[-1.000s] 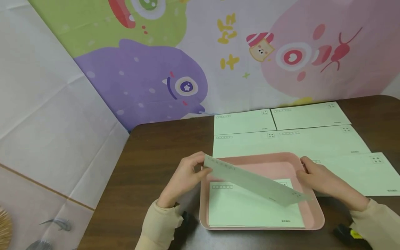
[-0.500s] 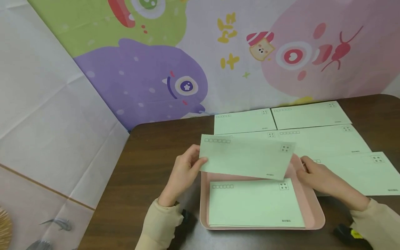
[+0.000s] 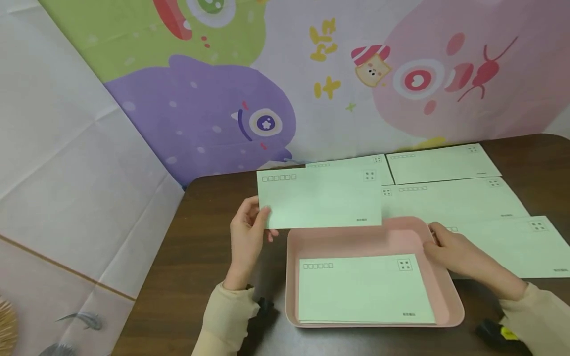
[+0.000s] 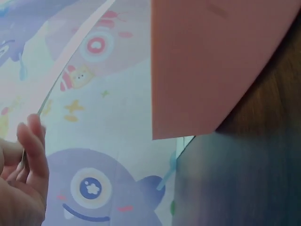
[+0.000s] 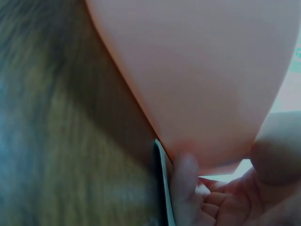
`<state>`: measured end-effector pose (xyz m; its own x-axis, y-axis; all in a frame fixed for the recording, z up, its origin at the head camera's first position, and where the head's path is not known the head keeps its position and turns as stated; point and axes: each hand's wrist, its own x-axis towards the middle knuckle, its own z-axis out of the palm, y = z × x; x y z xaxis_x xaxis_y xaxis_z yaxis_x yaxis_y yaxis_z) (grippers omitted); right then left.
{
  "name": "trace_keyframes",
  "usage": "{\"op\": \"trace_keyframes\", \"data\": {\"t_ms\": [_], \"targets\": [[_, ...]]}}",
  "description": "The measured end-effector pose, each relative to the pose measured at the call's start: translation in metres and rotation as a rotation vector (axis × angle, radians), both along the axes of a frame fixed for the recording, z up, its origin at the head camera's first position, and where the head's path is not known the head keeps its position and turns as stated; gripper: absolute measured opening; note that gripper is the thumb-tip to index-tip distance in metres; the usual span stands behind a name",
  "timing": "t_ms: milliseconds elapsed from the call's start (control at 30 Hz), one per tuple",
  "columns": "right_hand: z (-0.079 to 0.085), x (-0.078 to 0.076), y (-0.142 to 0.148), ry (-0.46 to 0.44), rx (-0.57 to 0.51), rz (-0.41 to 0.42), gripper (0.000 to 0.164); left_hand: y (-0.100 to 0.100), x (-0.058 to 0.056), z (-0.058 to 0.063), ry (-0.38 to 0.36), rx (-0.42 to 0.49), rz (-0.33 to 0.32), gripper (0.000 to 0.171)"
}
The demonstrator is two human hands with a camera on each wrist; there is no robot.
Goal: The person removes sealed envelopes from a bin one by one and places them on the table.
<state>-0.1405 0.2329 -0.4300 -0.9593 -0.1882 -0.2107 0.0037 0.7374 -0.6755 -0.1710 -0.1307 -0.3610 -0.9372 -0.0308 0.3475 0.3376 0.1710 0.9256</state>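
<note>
- Left wrist view catches the held envelope point(image 3: 319, 198) almost edge-on, plus the outer wall of the pink tray point(image 3: 356, 241); the printed front shows only in head view.
- Right wrist view gives the fingers of the right hand point(image 3: 455, 253) against the tray's outer wall (head view mostly hides them); that hand grips the rim.
- Left hand point(image 3: 246, 235) pinches the envelope's lower left, thumb in front, in the air by the tray's far left corner.
- Laid-out envelopes point(image 3: 445, 168) partly covered by tray and held envelope; small print unreadable.
- Held envelope: pale green, flat, six boxes upper left, square mark upper right.
- Envelope stack point(image 3: 362, 292) in tray (count unclear), matching print.
</note>
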Motion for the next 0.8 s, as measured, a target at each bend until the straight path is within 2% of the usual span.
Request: {"op": "trace_keyframes", "data": {"t_ms": [133, 233, 433, 800], "targets": [[-0.001, 0.000, 0.000, -0.016, -0.004, 0.001, 0.033, -0.009, -0.009, -0.013, -0.009, 0.137, 0.048, 0.024], [-0.001, -0.001, 0.000, -0.010, -0.005, 0.001, 0.035, -0.015, -0.016, -0.019, -0.034, 0.206, 0.053, 0.025], [0.001, -0.001, 0.001, -0.001, -0.026, 0.009, 0.033, -0.021, -0.023, -0.022, -0.094, 0.226, 0.044, 0.030], [-0.001, -0.001, 0.001, -0.022, -0.042, -0.014, 0.030, -0.026, -0.029, -0.024, -0.163, 0.293, 0.122, 0.038]]}}
